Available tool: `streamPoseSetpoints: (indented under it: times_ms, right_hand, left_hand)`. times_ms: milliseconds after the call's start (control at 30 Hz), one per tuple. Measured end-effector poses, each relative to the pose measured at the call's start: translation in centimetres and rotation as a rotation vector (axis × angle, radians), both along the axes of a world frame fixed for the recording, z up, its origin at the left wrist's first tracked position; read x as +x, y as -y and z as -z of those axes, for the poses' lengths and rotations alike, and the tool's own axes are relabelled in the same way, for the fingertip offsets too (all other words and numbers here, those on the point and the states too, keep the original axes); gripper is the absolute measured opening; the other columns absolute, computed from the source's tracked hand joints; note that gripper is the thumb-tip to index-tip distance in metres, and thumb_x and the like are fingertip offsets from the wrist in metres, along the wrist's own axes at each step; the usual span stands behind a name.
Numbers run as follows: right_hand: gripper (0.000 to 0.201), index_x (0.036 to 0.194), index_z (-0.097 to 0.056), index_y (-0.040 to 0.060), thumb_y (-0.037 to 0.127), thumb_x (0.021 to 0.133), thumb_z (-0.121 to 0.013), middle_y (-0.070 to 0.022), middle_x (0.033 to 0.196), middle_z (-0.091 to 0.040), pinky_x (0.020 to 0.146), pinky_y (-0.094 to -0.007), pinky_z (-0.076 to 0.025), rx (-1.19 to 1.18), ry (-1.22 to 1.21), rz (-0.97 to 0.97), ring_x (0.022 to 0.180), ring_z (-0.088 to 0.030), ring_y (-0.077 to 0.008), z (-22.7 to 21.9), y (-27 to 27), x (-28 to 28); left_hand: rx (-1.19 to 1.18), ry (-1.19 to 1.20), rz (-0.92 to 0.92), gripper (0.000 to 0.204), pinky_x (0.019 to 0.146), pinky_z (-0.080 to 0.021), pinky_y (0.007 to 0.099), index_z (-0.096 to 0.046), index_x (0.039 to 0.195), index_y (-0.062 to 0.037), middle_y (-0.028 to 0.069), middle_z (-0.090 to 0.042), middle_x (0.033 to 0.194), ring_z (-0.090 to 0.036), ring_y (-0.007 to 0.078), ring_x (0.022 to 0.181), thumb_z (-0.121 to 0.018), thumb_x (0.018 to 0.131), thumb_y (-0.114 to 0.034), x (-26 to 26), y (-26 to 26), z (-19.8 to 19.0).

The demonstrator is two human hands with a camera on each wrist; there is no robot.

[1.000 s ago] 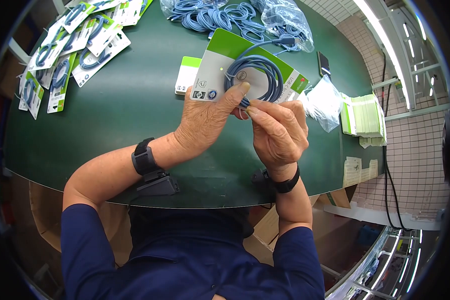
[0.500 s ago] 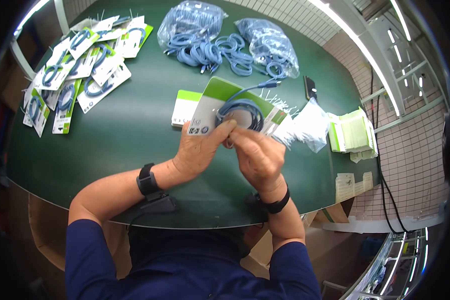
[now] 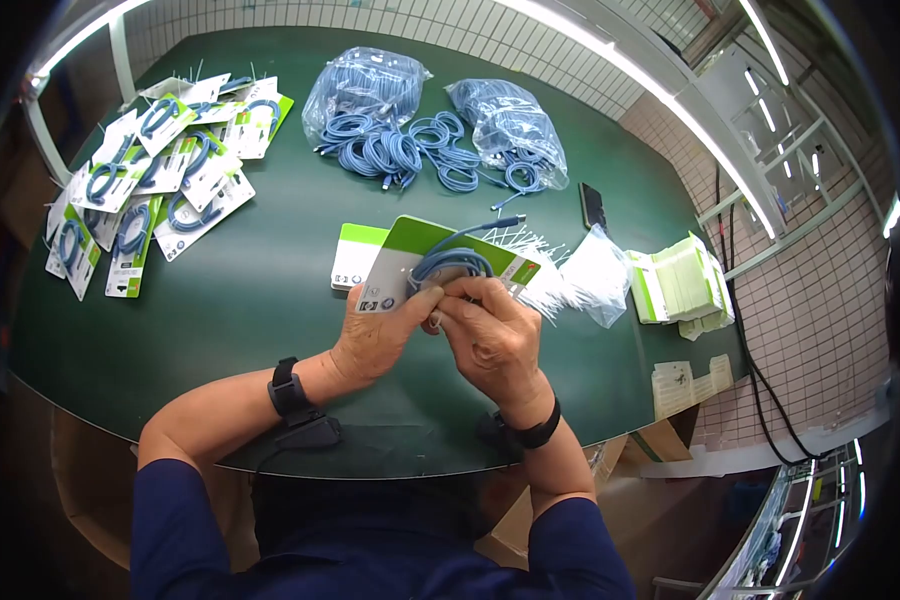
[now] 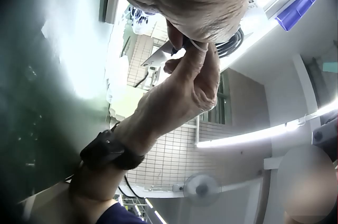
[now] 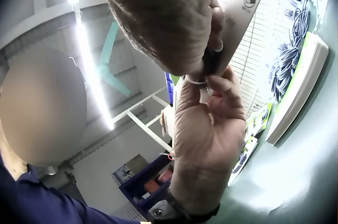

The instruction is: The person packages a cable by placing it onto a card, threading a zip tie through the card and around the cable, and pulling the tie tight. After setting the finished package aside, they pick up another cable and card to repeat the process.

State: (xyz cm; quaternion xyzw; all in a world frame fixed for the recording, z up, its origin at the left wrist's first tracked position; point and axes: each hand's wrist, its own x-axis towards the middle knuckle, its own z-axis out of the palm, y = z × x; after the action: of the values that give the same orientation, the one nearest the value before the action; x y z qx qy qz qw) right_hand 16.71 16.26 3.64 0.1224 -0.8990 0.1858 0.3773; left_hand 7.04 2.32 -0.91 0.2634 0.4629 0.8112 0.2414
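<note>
A green and white card [image 3: 388, 262] with a coiled blue cable [image 3: 448, 262] on its face is held up over the table's near half. The left hand [image 3: 375, 338] grips the card's lower edge and the cable, its thumb on the front. At the same edge the right hand [image 3: 497, 345] pinches a thin white tie [image 4: 198, 46], with its fingertips against those of the left hand. In the right wrist view the left hand [image 5: 208, 134] shows palm side on, below the card's back [image 5: 240, 18]. The exact hold on the tie is partly hidden.
Carded cables [image 3: 130, 232] lie piled at the left. Bagged cables [image 3: 365, 90] and loose coils [image 3: 455, 150] are at the back. Behind the held card is a card stack [image 3: 348, 262]. White ties [image 3: 535, 270], a phone [image 3: 592, 206] and more cards [image 3: 685, 282] lie right.
The head view has shifted, showing more of the table's back. Both hands and the card sit lower in it, and the card is tilted more. Both hands keep hold at the card's lower edge.
</note>
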Motion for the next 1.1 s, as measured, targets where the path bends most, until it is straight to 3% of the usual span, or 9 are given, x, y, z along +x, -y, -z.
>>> streamPoseSetpoints:
  times_ms: [167, 267, 367, 467, 533, 767, 933, 1033, 1100]
  right_hand:
    - [0.02, 0.097, -0.074, -0.0015, -0.005, 0.079, -0.081, -0.0142, 0.105, -0.074, 0.064, -0.0302, -0.057, 0.006, -0.212, -0.018, 0.075, -0.072, -0.0211, 0.6, -1.0, 0.1]
    - [0.017, 0.103, -0.071, -0.0015, -0.002, 0.087, -0.077, -0.0165, 0.108, -0.074, 0.068, -0.0292, -0.055, 0.019, -0.499, 0.13, 0.079, -0.072, -0.0186, 1.1, -4.0, 0.7]
    - [0.016, 0.112, -0.068, -0.0026, 0.003, 0.097, -0.069, -0.0155, 0.113, -0.073, 0.071, -0.032, -0.056, -0.542, -0.417, 0.239, 0.084, -0.071, -0.0177, 2.8, -7.0, 0.9]
    - [0.026, 0.117, -0.069, 0.0002, 0.009, 0.094, -0.077, -0.0133, 0.118, -0.073, 0.078, -0.029, -0.058, -1.21, -0.095, 0.071, 0.098, -0.071, -0.018, 4.6, -8.7, 0.8]
    - [0.038, 0.132, -0.065, -0.0004, 0.008, 0.096, -0.073, -0.0143, 0.128, -0.07, 0.083, -0.0288, -0.059, -1.624, 0.251, -0.715, 0.102, -0.071, -0.02, 6.3, -7.9, 1.6]
    - [0.053, 0.15, -0.05, 0.0019, 0.028, 0.105, -0.062, -0.017, 0.142, -0.063, 0.103, -0.0375, -0.056, -1.588, 0.496, -0.879, 0.122, -0.066, -0.0254, 13.3, -9.1, 0.7]
    - [0.041, 0.14, -0.06, 0.0006, 0.017, 0.102, -0.066, -0.0127, 0.13, -0.071, 0.085, -0.0252, -0.06, -1.58, 0.393, -0.958, 0.105, -0.072, -0.0174, 8.6, -6.9, 1.5]
    - [0.045, 0.14, -0.06, 0.0, 0.02, 0.101, -0.069, -0.0127, 0.13, -0.071, 0.084, -0.0254, -0.06, -1.453, 0.634, -0.181, 0.104, -0.072, -0.0172, 8.2, -6.5, 2.5]
    - [0.046, 0.139, -0.06, -0.0003, 0.021, 0.1, -0.07, -0.0127, 0.13, -0.071, 0.086, -0.0261, -0.06, -1.364, 0.569, -0.299, 0.105, -0.072, -0.018, 9.8, -7.3, 2.3]
  left_hand:
    - [-0.057, -0.196, -0.058, 0.021, 0.066, -0.056, 0.027, -0.069, 0.116, 0.0006, 0.0049, -0.071, 0.095, -0.066, 0.0118, 0.076, -0.07, 0.1, -0.013, -1.1, -0.6, 0.0]
    - [0.064, 0.036, -0.02, 0.025, 0.063, -0.059, 0.0306, -0.065, 0.119, 0.0007, 0.0074, -0.07, 0.099, -0.067, 0.0141, 0.078, -0.072, 0.098, -0.011, -0.9, -0.3, -1.4]
    - [0.1, 0.048, -0.002, 0.028, 0.062, -0.061, 0.0327, -0.062, 0.122, 0.0015, 0.0093, -0.07, 0.103, -0.067, 0.0153, 0.079, -0.072, 0.098, -0.009, -1.4, -0.3, -1.8]
    - [0.098, 0.039, 0.061, 0.031, 0.061, -0.062, 0.0336, -0.06, 0.124, 0.002, 0.0109, -0.07, 0.106, -0.068, 0.0164, 0.08, -0.071, 0.097, -0.006, -0.6, -0.2, -2.1]
    - [0.083, 0.023, 0.143, 0.033, 0.061, -0.062, 0.0333, -0.058, 0.127, 0.0023, 0.0122, -0.069, 0.108, -0.068, 0.0176, 0.081, -0.07, 0.097, -0.004, 0.0, -0.1, -2.2]
    - [-0.026, -0.026, 0.226, 0.035, 0.061, -0.063, 0.0329, -0.056, 0.129, 0.0026, 0.0141, -0.069, 0.111, -0.068, 0.0187, 0.083, -0.069, 0.097, -0.001, 0.9, 0.0, -1.3]
    - [0.0, -0.019, 0.215, 0.037, 0.06, -0.063, 0.0331, -0.055, 0.131, 0.0032, 0.0142, -0.069, 0.111, -0.068, 0.0192, 0.083, -0.069, 0.096, 0.0, 1.2, -0.3, -1.2]
    - [-0.011, -0.015, 0.214, 0.038, 0.06, -0.062, 0.0324, -0.055, 0.131, 0.0031, 0.0141, -0.068, 0.111, -0.068, 0.0193, 0.083, -0.069, 0.096, 0.0, 1.3, -0.3, -1.2]
    - [-0.011, -0.01, 0.209, 0.039, 0.06, -0.062, 0.0321, -0.055, 0.131, 0.003, 0.014, -0.068, 0.111, -0.068, 0.0194, 0.083, -0.069, 0.096, 0.0, 1.2, -0.1, -1.3]
